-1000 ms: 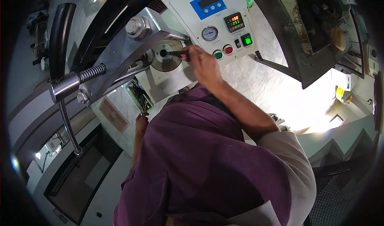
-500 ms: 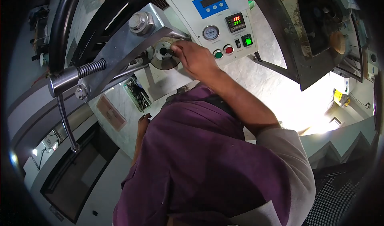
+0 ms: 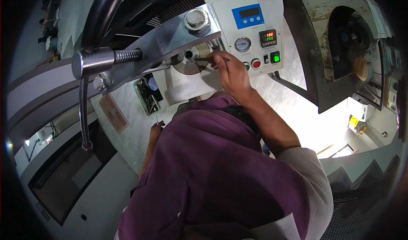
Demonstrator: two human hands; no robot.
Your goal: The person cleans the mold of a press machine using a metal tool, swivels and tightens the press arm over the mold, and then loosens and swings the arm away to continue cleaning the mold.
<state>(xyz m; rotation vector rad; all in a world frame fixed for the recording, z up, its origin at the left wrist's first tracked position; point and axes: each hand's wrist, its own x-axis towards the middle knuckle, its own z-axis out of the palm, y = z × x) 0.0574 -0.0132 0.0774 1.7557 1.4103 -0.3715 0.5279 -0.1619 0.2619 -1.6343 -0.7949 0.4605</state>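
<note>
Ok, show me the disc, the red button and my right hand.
Disc (image 3: 188, 67), head view, its lower surface.
Red button (image 3: 256, 63), head view, centre of its cap.
Right hand (image 3: 234, 75), head view, middle of the hand.

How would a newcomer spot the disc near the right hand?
Find the white control box with red and green digits. In the picture, left of its lower half, near the right hand, sits the disc. Unlike the bolt above, it has a dark central hole.
</note>
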